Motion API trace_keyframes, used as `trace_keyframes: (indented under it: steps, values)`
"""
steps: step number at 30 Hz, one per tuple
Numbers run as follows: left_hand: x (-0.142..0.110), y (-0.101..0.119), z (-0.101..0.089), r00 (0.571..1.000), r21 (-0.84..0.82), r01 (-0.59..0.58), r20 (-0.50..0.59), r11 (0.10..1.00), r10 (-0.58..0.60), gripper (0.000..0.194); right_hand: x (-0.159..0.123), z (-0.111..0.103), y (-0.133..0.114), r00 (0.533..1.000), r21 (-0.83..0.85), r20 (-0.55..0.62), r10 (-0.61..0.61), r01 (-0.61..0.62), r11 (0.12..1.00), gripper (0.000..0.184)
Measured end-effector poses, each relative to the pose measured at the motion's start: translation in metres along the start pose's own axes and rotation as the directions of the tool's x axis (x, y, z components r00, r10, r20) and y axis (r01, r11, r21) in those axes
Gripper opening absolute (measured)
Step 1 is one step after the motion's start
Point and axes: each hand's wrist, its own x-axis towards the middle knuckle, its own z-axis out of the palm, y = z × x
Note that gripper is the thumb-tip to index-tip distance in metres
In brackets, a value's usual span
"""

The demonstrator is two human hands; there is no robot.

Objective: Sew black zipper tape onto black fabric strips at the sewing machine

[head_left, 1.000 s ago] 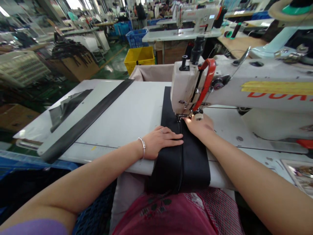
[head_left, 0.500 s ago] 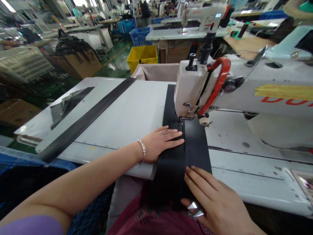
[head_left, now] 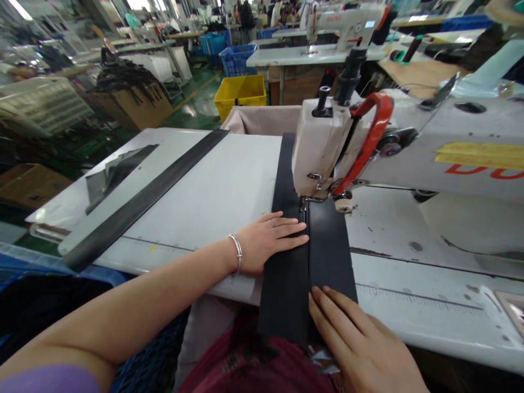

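Note:
A long black panel [head_left: 286, 284] with a lengthwise seam lies under the needle and presser foot [head_left: 303, 203] of a white sewing machine [head_left: 317, 147]. Its near end hangs past the table's front edge toward my lap. My left hand [head_left: 272, 243] rests flat on the panel's left part, fingers spread and pointing at the seam, just in front of the foot. Nearer to me, my right hand [head_left: 360, 338] has its fingers over the panel's right near part; the thumb is hidden. A blurred silvery metal piece [head_left: 323, 360] shows beneath that hand, its kind unclear.
On the white table [head_left: 221, 185] at left lie a black strip [head_left: 151, 199] and a dark folded piece [head_left: 118, 177]. A fabric-lined bin [head_left: 266, 119] stands behind the table, a yellow crate [head_left: 240, 93] beyond. A blue crate [head_left: 24, 262] sits at the lower left.
The black panel has moved slightly away from me under the foot, and its near end hangs less far down. My left hand has barely moved; my right hand sits slightly lower.

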Motion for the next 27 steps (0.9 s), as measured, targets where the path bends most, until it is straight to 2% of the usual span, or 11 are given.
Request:
trace_keyframes:
  steps: [10,16,18,22,27]
  values:
    - [0.0,-0.001,0.002,1.0,-0.025,0.0,-0.028,1.0,0.0,0.085,0.005,0.002,0.014,1.0,0.11,-0.017,-0.013,0.015,0.994,0.042]
    - [0.0,-0.003,0.0,1.0,-0.016,-0.02,0.005,1.0,0.02,0.099,0.019,0.001,0.022,1.0,0.083,-0.008,-0.007,0.008,0.997,0.041]
    - [0.0,-0.002,0.001,0.999,-0.015,-0.022,-0.023,1.0,0.021,0.09,0.022,0.003,0.025,1.0,0.079,0.02,0.01,-0.011,0.997,0.044]
    - [0.001,0.0,0.006,0.99,-0.022,-0.004,-0.143,1.0,0.0,0.06,0.027,0.007,0.035,0.995,0.073,0.085,0.045,-0.051,0.996,0.052]
    - [0.001,0.002,0.01,0.988,0.002,0.006,-0.155,1.0,-0.005,0.05,0.039,0.009,0.046,0.991,0.046,0.114,0.075,-0.081,0.996,0.056]
